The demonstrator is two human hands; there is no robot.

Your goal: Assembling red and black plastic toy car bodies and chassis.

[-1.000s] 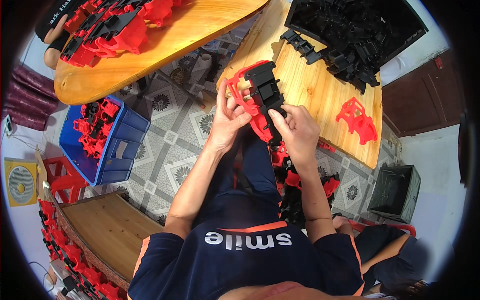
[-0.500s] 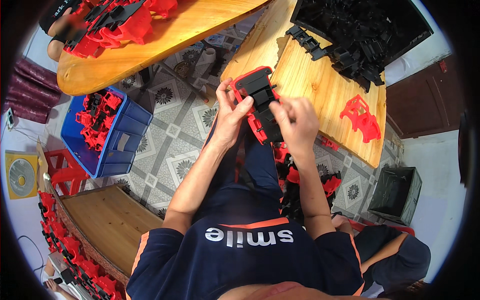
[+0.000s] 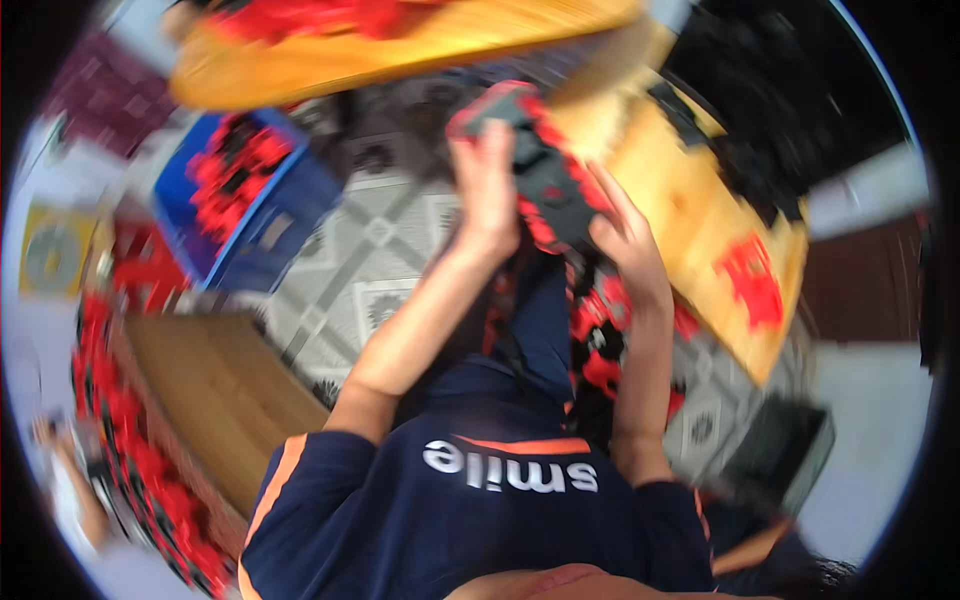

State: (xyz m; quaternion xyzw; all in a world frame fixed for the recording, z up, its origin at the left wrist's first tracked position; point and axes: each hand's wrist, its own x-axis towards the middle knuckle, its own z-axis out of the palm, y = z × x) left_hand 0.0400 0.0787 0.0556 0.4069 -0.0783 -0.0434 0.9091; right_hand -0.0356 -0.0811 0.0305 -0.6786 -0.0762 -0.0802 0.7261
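In front of me, over my lap, I hold a toy car body (image 3: 555, 185) with a black plastic plate set in a red shell; motion smears its details. My left hand (image 3: 487, 185) is closed on its left edge, thumb lying over the black part. Along the lower right edge, my right hand (image 3: 632, 232) grips it too, its fingers partly hidden. The body tilts, its far end to the left. Nearest to my right hand is the wooden table (image 3: 665, 215), where a single red shell (image 3: 750, 280) lies.
Black parts spill from a dark bin (image 3: 790, 70) on that table. A blue crate (image 3: 265, 245) of red-and-black bodies stands at left. More red parts lie on a second table (image 3: 290, 80) and beside my legs (image 3: 605, 350). A person's arm (image 3: 85, 490) shows at lower left.
My view has turned and blurred. The toy car body has moved slightly up and right; my right hand has gone from the black plate's middle to the body's right edge.
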